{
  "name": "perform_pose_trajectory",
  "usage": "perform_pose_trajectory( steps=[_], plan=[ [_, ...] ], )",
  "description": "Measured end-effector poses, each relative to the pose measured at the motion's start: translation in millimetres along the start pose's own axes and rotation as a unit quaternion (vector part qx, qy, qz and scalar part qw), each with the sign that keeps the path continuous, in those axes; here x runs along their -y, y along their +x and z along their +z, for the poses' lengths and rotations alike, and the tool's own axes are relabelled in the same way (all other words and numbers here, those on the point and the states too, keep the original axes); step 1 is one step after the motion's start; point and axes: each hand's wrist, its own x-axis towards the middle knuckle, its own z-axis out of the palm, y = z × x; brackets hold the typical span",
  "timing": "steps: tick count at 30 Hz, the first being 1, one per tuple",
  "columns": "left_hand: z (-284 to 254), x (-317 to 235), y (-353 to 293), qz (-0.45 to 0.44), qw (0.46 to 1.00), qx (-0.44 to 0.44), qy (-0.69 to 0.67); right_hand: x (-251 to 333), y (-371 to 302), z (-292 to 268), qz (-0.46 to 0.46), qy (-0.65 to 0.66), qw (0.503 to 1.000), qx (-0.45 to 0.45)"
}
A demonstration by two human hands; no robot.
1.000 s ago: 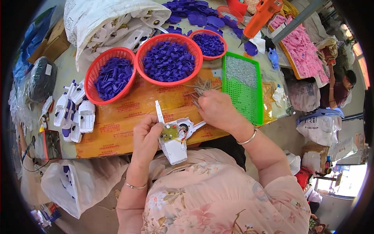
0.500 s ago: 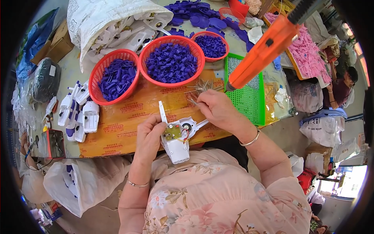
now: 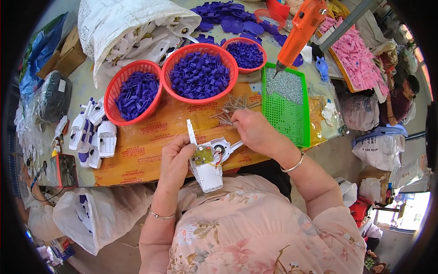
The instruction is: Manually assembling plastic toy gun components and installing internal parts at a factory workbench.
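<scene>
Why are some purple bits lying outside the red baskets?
Loose purple plastic pieces lie in a heap on the table behind the small round red basket, not in any basket. They look spilled or dumped there; nothing looks broken.

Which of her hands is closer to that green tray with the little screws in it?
The right hand. It rests on the pile of metal pins just left of the green tray. The left hand is farther left, holding the white plastic housing.

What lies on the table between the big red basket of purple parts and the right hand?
In the head view, a small pile of metal pins lies between the big red basket and the right hand, whose fingertips reach it.
</scene>
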Motion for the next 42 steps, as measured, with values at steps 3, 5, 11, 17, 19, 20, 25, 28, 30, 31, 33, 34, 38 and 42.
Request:
perform_pose_trajectory(
  steps=[3,5,11,17,19,20,25,28,30,31,33,34,38,42],
  plan=[
    [1,0,0,-0.004,1.0,-0.006,-0.003,3,2,-3,-0.049,0.018,0.996,-0.067],
    [1,0,1,0.005,1.0,-0.006,-0.004,5,4,-6,-0.034,0.023,0.997,-0.058],
    [4,-7,-2,-0.027,0.999,-0.003,-0.019,14,6,-21,0.106,0.259,0.959,0.046],
    [9,-13,2,-0.027,0.996,0.012,-0.08,17,6,-20,0.243,0.515,0.817,0.094],
    [9,-12,5,-0.033,0.997,0.015,-0.074,17,6,-17,0.244,0.523,0.811,0.095],
    [10,-12,6,-0.04,0.997,0.02,-0.069,18,6,-15,0.258,0.561,0.779,0.111],
    [28,-21,7,-0.034,0.994,0.05,-0.09,25,2,-10,0.281,0.687,0.655,0.139],
    [35,-28,5,-0.029,0.99,0.063,-0.122,22,0,-4,0.274,0.687,0.658,0.14],
    [35,-29,6,-0.026,0.988,0.095,-0.12,22,-1,-4,0.275,0.649,0.69,0.163],
    [34,-28,7,-0.027,0.988,0.095,-0.118,23,-2,-5,0.275,0.65,0.689,0.162],
    [32,-25,10,-0.045,0.991,0.056,-0.116,27,-3,-9,0.252,0.584,0.754,0.166],
    [34,-26,10,-0.053,0.99,0.052,-0.116,27,-4,-8,0.252,0.585,0.753,0.164],
    [34,-25,10,-0.053,0.991,0.057,-0.11,34,-8,-9,0.182,0.523,0.824,0.122],
    [41,-27,11,-0.051,0.995,0.033,-0.084,28,-11,4,-0.078,0.192,0.973,-0.099]
  ],
)
